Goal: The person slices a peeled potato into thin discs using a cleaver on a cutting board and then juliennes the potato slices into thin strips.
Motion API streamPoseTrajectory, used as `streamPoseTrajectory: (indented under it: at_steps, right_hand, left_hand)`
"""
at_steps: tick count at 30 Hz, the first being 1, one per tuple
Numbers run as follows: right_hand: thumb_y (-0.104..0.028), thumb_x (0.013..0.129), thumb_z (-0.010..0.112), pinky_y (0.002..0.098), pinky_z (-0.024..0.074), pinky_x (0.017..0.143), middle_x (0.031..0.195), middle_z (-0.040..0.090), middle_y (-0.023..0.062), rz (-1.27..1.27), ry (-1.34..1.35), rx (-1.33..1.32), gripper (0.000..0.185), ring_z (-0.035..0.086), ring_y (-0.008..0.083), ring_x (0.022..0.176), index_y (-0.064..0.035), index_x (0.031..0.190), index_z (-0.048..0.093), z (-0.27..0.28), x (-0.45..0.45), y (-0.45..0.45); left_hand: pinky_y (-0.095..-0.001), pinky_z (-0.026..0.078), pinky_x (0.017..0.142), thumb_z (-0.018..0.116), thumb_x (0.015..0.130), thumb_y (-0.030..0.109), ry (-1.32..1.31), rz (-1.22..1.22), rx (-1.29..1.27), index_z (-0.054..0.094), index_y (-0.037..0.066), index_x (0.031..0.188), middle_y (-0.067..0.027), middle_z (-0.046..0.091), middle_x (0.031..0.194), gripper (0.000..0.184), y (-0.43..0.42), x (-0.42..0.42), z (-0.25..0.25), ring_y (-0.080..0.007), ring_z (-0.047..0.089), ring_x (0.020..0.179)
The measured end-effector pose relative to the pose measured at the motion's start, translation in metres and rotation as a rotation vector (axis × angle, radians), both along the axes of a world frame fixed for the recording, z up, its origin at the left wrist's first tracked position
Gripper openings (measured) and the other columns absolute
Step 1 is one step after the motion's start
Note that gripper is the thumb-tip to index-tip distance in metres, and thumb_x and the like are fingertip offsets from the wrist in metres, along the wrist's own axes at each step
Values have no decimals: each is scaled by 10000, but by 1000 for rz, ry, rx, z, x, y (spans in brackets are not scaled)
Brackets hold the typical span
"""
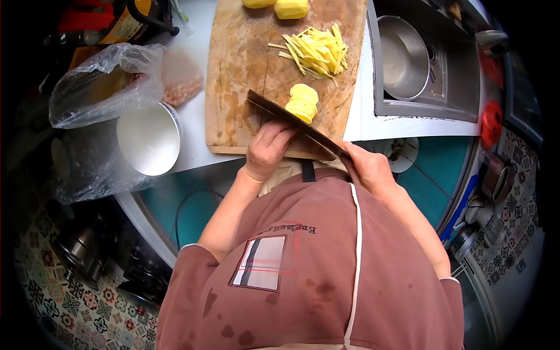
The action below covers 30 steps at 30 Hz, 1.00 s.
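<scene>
My right hand (370, 166) grips the handle end of a kitchen knife (284, 111), whose dark, wide blade slants over the cutting board (233, 122). My left hand (268, 149) has its fingers curled close to the near side of the blade; whatever lies under the fingertips is hidden. Against the far side of the blade lean overlapping yellow potato slices (303, 99). Farther up the board lies a pile of thin potato strips (318, 51). Two peeled potatoes, one of them a whole-looking potato (291, 8), sit at the far edge, partly cut off by the frame.
Left of the board stand a white bowl (149, 140) and a clear plastic bag (105, 81), beside a bag of small pinkish pieces (182, 76). On the right, a metal pot (402, 58) sits in the sink (455, 108). The counter edge runs just before my body.
</scene>
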State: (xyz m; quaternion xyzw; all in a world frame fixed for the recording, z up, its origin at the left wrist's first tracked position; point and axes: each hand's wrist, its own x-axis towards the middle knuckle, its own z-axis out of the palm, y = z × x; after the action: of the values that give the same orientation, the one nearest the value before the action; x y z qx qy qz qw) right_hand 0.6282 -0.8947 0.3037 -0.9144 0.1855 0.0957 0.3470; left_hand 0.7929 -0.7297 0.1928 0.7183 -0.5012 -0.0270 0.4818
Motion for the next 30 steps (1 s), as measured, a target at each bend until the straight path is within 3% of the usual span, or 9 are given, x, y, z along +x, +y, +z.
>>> streamPoseTrajectory:
  at_steps: [6, 12, 18, 19, 21, 24, 25, 28, 30]
  right_hand:
    - [-24, 876, 615, 373, 538, 646, 942, 663, 118, -20, -83, 33, 355, 655, 321, 788, -85, 1225, 598, 3, -4, -2]
    - [51, 849, 603, 321, 514, 653, 922, 651, 120, -152, -200, 147, 350, 648, 280, 749, -35, 1187, 631, 43, -13, -11]
    - [-15, 749, 682, 324, 524, 600, 971, 657, 77, -25, -197, -260, 411, 640, 244, 686, -139, 1141, 690, 67, -27, -20]
    - [-32, 745, 693, 316, 516, 587, 975, 657, 65, 36, -239, -348, 399, 634, 227, 676, -146, 1127, 695, 68, -28, -22]
    - [-110, 762, 699, 276, 475, 552, 987, 649, 24, 141, -302, -540, 315, 586, 161, 639, -179, 1070, 709, 67, -30, -23]
    - [-140, 797, 664, 262, 453, 554, 991, 645, 14, 214, -298, -624, 255, 552, 147, 633, -189, 1043, 704, 66, -27, -21]
    - [-157, 797, 650, 262, 451, 565, 994, 641, 12, 232, -311, -664, 240, 541, 144, 637, -195, 1029, 700, 61, -28, -21]
    - [-155, 770, 660, 266, 448, 560, 1002, 639, 12, 237, -330, -681, 255, 538, 140, 634, -195, 1019, 695, 61, -28, -17]
    - [-150, 762, 648, 261, 437, 553, 1007, 637, 17, 243, -341, -675, 266, 532, 138, 633, -190, 1021, 689, 61, -32, -16]
  left_hand:
    - [-363, 551, 731, 692, 699, -58, -30, 9, 13, 666, 17, 955, -112, 637, 961, 267, -2, 0, 0, -292, 647, 863]
    - [-346, 539, 731, 727, 809, -3, 33, 56, 48, 665, 60, 1001, -83, 628, 1006, 212, -7, -2, 4, -274, 647, 872]
    - [-344, 535, 780, 709, 778, -20, 197, 11, 173, 637, 40, 1057, -121, 605, 1047, 295, 6, 16, 18, -309, 633, 905]
    - [-316, 537, 770, 700, 804, -16, 376, 172, 110, 646, 23, 1061, -117, 618, 1036, 265, 5, 20, 21, -271, 646, 881]
    - [-247, 525, 733, 688, 874, 27, 749, 287, 125, 673, 14, 973, -53, 635, 1020, 101, 9, 45, 36, -109, 628, 841]
    - [-239, 517, 726, 704, 858, 32, 781, 75, 172, 674, 20, 963, -40, 634, 974, 110, -3, 75, 78, -104, 619, 828]
    - [-225, 495, 746, 718, 848, 34, 611, -82, 215, 661, -4, 990, -36, 645, 976, 157, -9, 81, 86, -95, 611, 844]
    - [-307, 504, 827, 799, 771, 130, 474, -385, 463, 664, 1, 1034, -76, 654, 988, 323, -32, 82, 106, -182, 627, 936]
    - [-313, 508, 846, 829, 749, 178, 561, -461, 552, 653, 5, 1089, -91, 666, 1010, 420, -39, 75, 105, -194, 636, 955]
